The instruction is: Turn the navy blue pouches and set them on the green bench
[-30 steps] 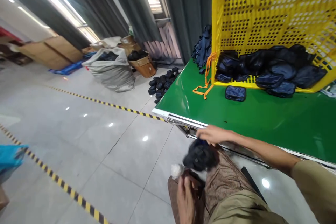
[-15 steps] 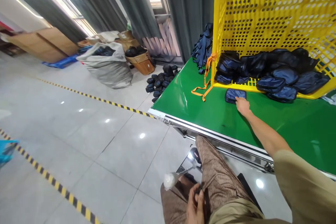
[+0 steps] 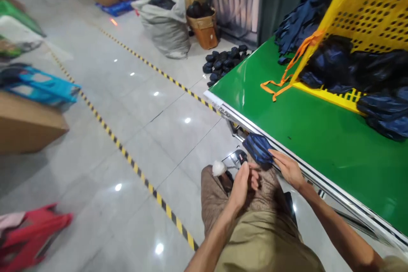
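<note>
A: Right hand point(image 3: 288, 169) has the navy pouch point(image 3: 259, 148), fingers closed on its near end, just off the edge of the green table point(image 3: 306, 136), over the lap

B: And the left hand point(image 3: 241, 183)?

A: Just beside it, fingers curled loosely together. Can't tell if it grips anything. A white-tipped tool point(image 3: 223, 166) sits right by that hand on the knee

B: How would you handle the pouch well from here?

A: I'd say pinch it at both ends so the soft fabric lies taut and flat, and keep it low over the thigh for support

B: Plenty more where that came from?

A: Dark pouches are heaped in the yellow crate point(image 3: 360, 29) tipped on the table, an orange strap point(image 3: 280, 83) trailing from its corner
</note>
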`<move>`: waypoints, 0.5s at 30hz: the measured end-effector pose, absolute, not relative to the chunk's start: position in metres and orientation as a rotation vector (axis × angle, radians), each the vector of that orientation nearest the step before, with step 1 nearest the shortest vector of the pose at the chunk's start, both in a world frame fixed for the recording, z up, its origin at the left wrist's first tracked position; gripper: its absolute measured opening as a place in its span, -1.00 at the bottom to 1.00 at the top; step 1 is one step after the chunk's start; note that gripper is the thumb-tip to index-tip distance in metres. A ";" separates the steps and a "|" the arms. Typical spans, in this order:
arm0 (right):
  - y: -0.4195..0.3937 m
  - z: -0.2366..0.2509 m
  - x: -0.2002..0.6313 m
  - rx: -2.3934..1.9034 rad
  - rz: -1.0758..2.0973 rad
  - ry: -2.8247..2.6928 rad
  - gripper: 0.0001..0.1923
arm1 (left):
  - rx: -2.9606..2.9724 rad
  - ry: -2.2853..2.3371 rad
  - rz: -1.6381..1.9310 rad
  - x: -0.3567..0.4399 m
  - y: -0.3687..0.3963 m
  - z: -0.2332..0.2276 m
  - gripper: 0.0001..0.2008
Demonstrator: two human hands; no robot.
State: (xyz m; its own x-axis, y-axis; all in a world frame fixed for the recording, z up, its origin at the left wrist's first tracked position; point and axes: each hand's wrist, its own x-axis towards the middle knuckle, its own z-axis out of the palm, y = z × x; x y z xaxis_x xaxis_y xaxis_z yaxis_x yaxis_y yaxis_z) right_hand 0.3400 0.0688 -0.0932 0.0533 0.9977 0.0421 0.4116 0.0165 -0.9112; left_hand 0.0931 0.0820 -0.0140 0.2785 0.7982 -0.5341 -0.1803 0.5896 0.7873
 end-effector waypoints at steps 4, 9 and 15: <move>0.041 -0.086 0.305 -1.428 1.184 -1.489 -0.53 | 0.731 1.195 0.768 0.084 0.090 -0.014 -0.24; 0.040 -0.049 0.295 -1.285 1.723 -1.176 -0.18 | 1.084 1.266 0.778 0.078 0.070 -0.019 -0.48; 0.050 -0.004 0.249 -1.525 1.469 -1.260 -0.35 | 1.202 1.303 0.751 0.087 0.054 -0.020 -0.66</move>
State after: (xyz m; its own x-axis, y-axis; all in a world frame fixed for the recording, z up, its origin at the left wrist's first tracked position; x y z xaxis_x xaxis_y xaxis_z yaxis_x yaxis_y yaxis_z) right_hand 0.2493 0.0496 -0.0040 -0.0975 0.9367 -0.3362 0.1893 -0.3142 -0.9303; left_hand 0.0874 0.0541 -0.0198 0.1777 0.9351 -0.3066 0.2031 0.2700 0.9412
